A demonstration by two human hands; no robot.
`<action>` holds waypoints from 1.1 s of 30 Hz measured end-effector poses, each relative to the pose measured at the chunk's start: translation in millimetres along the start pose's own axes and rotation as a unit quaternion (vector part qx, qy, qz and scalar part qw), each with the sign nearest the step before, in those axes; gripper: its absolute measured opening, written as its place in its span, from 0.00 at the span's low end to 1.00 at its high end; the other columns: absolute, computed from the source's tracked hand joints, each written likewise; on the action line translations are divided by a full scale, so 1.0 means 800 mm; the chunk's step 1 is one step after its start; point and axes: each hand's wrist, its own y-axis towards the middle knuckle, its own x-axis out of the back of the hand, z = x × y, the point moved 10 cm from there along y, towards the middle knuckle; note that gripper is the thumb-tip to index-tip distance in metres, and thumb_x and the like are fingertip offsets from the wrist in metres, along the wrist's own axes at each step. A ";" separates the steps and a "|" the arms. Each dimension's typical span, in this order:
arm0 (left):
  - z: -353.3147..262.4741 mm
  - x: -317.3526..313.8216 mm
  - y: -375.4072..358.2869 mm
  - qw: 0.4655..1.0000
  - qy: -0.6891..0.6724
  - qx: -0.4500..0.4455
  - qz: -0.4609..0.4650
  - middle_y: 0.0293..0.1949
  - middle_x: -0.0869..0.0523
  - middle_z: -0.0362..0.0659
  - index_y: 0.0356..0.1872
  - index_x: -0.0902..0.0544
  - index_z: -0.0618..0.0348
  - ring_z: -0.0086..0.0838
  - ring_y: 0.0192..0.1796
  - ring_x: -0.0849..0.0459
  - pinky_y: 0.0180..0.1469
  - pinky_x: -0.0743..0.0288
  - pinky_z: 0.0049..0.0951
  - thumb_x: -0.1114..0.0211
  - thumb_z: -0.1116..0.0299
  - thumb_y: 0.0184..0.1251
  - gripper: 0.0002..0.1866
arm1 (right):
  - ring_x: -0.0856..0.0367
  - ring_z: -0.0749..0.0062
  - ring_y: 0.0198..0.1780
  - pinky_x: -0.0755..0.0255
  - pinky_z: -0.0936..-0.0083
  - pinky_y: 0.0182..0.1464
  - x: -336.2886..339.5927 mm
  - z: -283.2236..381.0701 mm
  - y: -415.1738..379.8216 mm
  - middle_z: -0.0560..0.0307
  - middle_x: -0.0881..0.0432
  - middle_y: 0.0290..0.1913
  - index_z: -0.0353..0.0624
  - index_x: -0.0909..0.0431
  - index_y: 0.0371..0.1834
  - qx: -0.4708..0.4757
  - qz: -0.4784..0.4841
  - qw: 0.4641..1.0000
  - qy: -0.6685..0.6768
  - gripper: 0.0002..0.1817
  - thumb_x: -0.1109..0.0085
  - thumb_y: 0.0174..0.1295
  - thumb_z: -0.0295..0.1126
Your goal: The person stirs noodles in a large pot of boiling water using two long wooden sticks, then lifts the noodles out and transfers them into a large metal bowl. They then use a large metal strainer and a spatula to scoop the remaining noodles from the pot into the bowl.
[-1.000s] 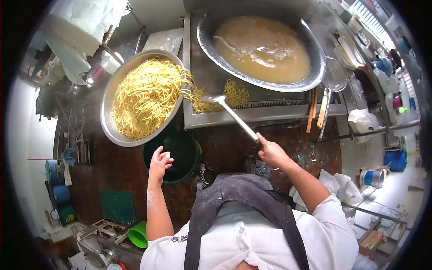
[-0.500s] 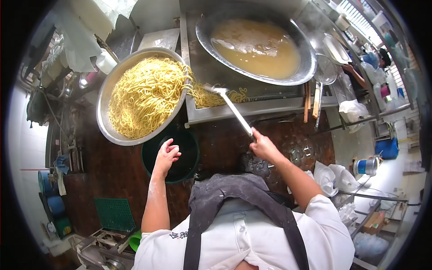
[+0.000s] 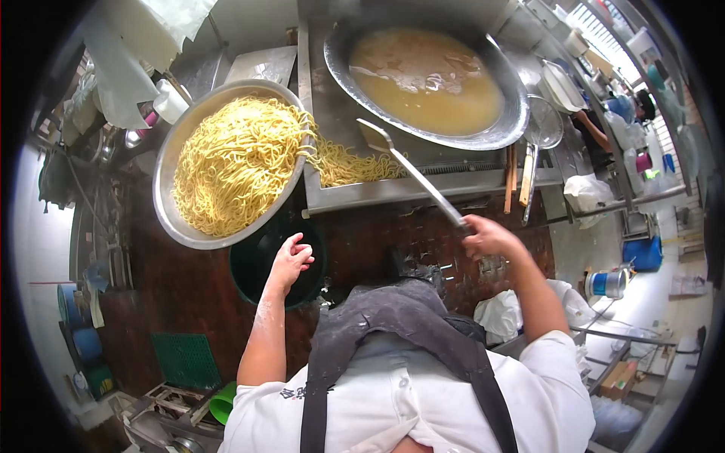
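Observation:
My right hand (image 3: 491, 238) is closed round the handle end of a long metal spatula (image 3: 427, 186). Its flat head is raised over the stove's steel top, between the wok and some loose noodles. Empty and loosely curled, with the fingers partly apart, my left hand (image 3: 291, 263) hangs below the rim of a large metal basin (image 3: 168, 198). Yellow noodles (image 3: 238, 166) are heaped in that basin. More loose noodles (image 3: 351, 167) lie on the steel top beside it. Cloudy yellowish liquid (image 3: 427, 83) stands in a large wok (image 3: 340, 68).
A round wire strainer (image 3: 544, 124) and wooden sticks (image 3: 512, 177) rest right of the wok. Below the basin stands a dark green bin (image 3: 249, 272). Shelves hold bags at the right, where another person's arm (image 3: 593, 130) shows. The brown floor looks wet.
My right hand has moved right and slightly down, and the spatula head has lifted away from the loose noodles. My left hand has shifted slightly right, still holding nothing.

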 end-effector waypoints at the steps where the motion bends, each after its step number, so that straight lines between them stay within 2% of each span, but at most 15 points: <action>1: -0.007 -0.004 0.001 1.000 0.002 0.002 -0.005 0.52 0.17 0.43 0.73 0.36 0.59 0.25 0.44 0.16 0.48 0.22 0.28 0.35 0.64 0.70 0.33 | 0.14 0.63 0.36 0.18 0.64 0.37 0.061 0.033 -0.020 0.48 0.16 0.36 0.46 0.29 0.65 -0.004 -0.096 0.959 -0.265 0.28 0.38 0.58 0.27; 3: -0.014 -0.012 0.013 1.000 0.004 0.010 -0.017 0.50 0.17 0.43 0.74 0.36 0.59 0.25 0.44 0.16 0.47 0.22 0.27 0.34 0.65 0.69 0.34 | 0.15 0.50 0.48 0.21 0.59 0.52 0.159 0.063 -0.037 0.43 0.15 0.44 0.47 0.25 0.62 0.123 -0.257 0.877 -0.388 0.26 0.37 0.57 0.29; 4: -0.015 -0.014 0.021 1.000 0.003 0.015 -0.025 0.50 0.17 0.43 0.74 0.36 0.59 0.25 0.44 0.16 0.47 0.22 0.27 0.34 0.65 0.69 0.34 | 0.15 0.53 0.50 0.22 0.59 0.53 0.191 0.067 -0.030 0.45 0.14 0.46 0.49 0.23 0.61 0.043 -0.185 0.895 -0.404 0.25 0.36 0.57 0.30; 5: -0.017 -0.017 0.030 0.999 0.004 0.018 -0.033 0.51 0.17 0.43 0.74 0.36 0.59 0.25 0.44 0.16 0.47 0.22 0.27 0.34 0.65 0.69 0.34 | 0.15 0.53 0.49 0.21 0.61 0.53 0.216 0.082 -0.033 0.46 0.14 0.46 0.52 0.22 0.62 0.039 -0.156 0.891 -0.425 0.25 0.35 0.58 0.30; 8: -0.025 -0.035 0.054 0.998 0.003 0.031 -0.055 0.51 0.17 0.43 0.74 0.36 0.59 0.25 0.43 0.15 0.46 0.22 0.27 0.34 0.65 0.69 0.34 | 0.15 0.56 0.33 0.19 0.65 0.42 0.289 0.094 -0.006 0.44 0.13 0.37 0.53 0.21 0.63 0.054 -0.064 0.882 -0.463 0.26 0.35 0.59 0.30; 10: -0.028 -0.054 0.068 0.997 -0.002 0.048 -0.066 0.51 0.17 0.43 0.73 0.36 0.60 0.25 0.43 0.15 0.45 0.22 0.27 0.34 0.64 0.69 0.34 | 0.16 0.65 0.26 0.19 0.67 0.35 0.327 0.088 0.016 0.49 0.13 0.33 0.56 0.22 0.65 -0.088 -0.030 0.915 -0.392 0.26 0.35 0.61 0.30; 11: -0.033 -0.065 0.075 0.996 -0.003 0.058 -0.069 0.51 0.17 0.43 0.73 0.36 0.60 0.25 0.43 0.15 0.45 0.22 0.27 0.34 0.64 0.70 0.34 | 0.19 0.71 0.22 0.20 0.71 0.28 0.348 0.082 0.040 0.54 0.16 0.28 0.57 0.22 0.65 -0.090 -0.015 0.901 -0.424 0.24 0.36 0.64 0.34; 14: -0.049 -0.088 0.095 0.995 0.001 0.069 -0.078 0.51 0.17 0.43 0.74 0.36 0.60 0.25 0.43 0.15 0.45 0.22 0.26 0.34 0.63 0.70 0.34 | 0.19 0.71 0.24 0.20 0.70 0.29 0.386 0.082 0.101 0.54 0.16 0.29 0.55 0.20 0.63 -0.120 -0.001 0.880 -0.460 0.20 0.43 0.70 0.44; 16: -0.059 -0.099 0.107 0.993 0.002 0.073 -0.092 0.51 0.17 0.43 0.74 0.36 0.61 0.25 0.43 0.15 0.45 0.22 0.26 0.34 0.63 0.70 0.34 | 0.14 0.61 0.33 0.18 0.66 0.39 0.366 0.096 0.138 0.49 0.12 0.40 0.55 0.19 0.61 -0.049 0.011 0.882 -0.468 0.20 0.42 0.70 0.47; 18: -0.061 -0.107 0.117 0.992 -0.003 0.074 -0.098 0.52 0.17 0.44 0.74 0.37 0.60 0.26 0.44 0.14 0.46 0.21 0.27 0.34 0.63 0.70 0.34 | 0.13 0.55 0.44 0.20 0.62 0.49 0.331 0.103 0.198 0.50 0.12 0.44 0.57 0.19 0.61 0.186 -0.024 0.814 -0.549 0.20 0.40 0.68 0.47; 20: -0.064 -0.116 0.129 0.991 -0.005 0.083 -0.100 0.53 0.18 0.45 0.73 0.36 0.59 0.27 0.46 0.14 0.46 0.20 0.29 0.34 0.61 0.71 0.34 | 0.15 0.52 0.51 0.24 0.60 0.56 0.278 0.166 0.186 0.50 0.13 0.49 0.56 0.19 0.61 0.195 -0.031 0.819 -0.538 0.23 0.35 0.63 0.46; 24: -0.063 -0.121 0.149 0.991 0.007 0.088 -0.102 0.53 0.18 0.45 0.74 0.37 0.59 0.26 0.46 0.15 0.47 0.20 0.29 0.33 0.64 0.70 0.35 | 0.15 0.51 0.48 0.22 0.58 0.53 0.300 0.200 0.162 0.49 0.13 0.45 0.59 0.18 0.60 0.243 -0.080 0.815 -0.520 0.22 0.34 0.61 0.43; 28: -0.051 -0.087 0.177 0.971 0.130 0.054 -0.193 0.51 0.16 0.47 0.72 0.33 0.63 0.31 0.47 0.15 0.53 0.21 0.31 0.31 0.62 0.64 0.37 | 0.14 0.51 0.43 0.21 0.59 0.48 0.346 0.179 0.149 0.49 0.12 0.41 0.61 0.18 0.60 0.194 -0.064 0.796 -0.569 0.21 0.35 0.62 0.43; 31: -0.057 -0.082 0.203 0.941 0.240 0.044 -0.236 0.58 0.22 0.53 0.71 0.32 0.64 0.39 0.57 0.19 0.63 0.26 0.36 0.31 0.61 0.62 0.37 | 0.14 0.51 0.43 0.21 0.57 0.48 0.322 0.159 0.174 0.49 0.12 0.39 0.62 0.21 0.63 0.135 -0.028 0.796 -0.590 0.22 0.37 0.65 0.44; 33: -0.043 -0.073 0.241 0.913 0.315 0.004 -0.259 0.62 0.28 0.57 0.70 0.33 0.66 0.47 0.64 0.25 0.68 0.30 0.41 0.31 0.62 0.62 0.37 | 0.14 0.50 0.45 0.22 0.56 0.49 0.278 0.127 0.220 0.47 0.12 0.40 0.64 0.26 0.68 0.179 0.028 0.813 -0.553 0.25 0.39 0.67 0.47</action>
